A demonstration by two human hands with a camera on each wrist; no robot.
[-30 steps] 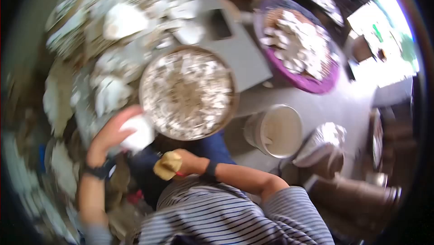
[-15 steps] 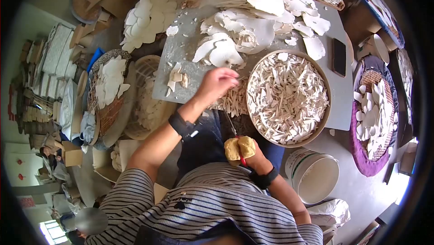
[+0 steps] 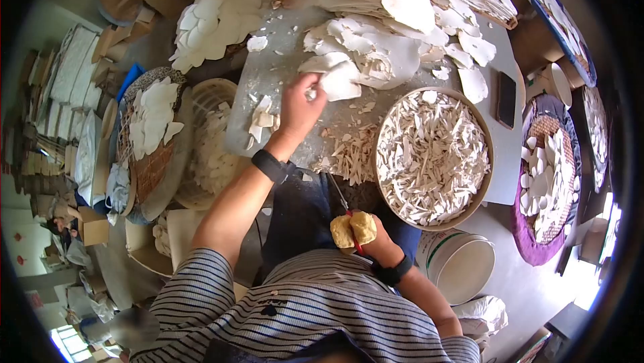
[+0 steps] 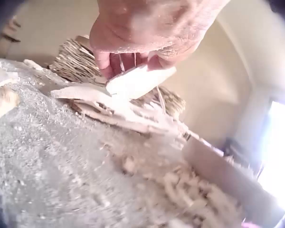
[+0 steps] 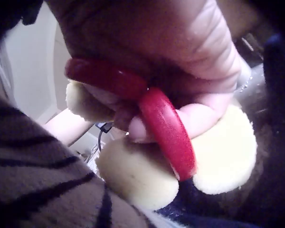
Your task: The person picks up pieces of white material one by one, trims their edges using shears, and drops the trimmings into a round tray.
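Note:
In the head view the left hand (image 3: 301,107) is over the grey table, fingers curled at the edge of a white flat piece (image 3: 340,80) beside the pile. The left wrist view shows that hand (image 4: 147,33) pinching a white piece (image 4: 135,81) above other flat pieces. Near the lap, the right hand (image 3: 380,241) grips red-handled scissors (image 3: 342,199), blades pointing towards the table; yellowish padding (image 3: 363,227) surrounds part of that hand. The right wrist view shows the hand's (image 5: 156,47) fingers through the red loops (image 5: 167,128), with pale pads (image 5: 137,173) around them.
A round tray (image 3: 490,155) of white strips stands at the table's right, with a phone (image 3: 506,99) behind it. Loose strips (image 3: 355,155) lie at the front edge. A bucket (image 3: 456,262) and a purple-rimmed basket (image 3: 537,256) stand to the right.
The left hand has moved slightly left and, from holding nothing visible half a second ago, now pinches a white piece. The right hand keeps its grip on the scissors near the lap.

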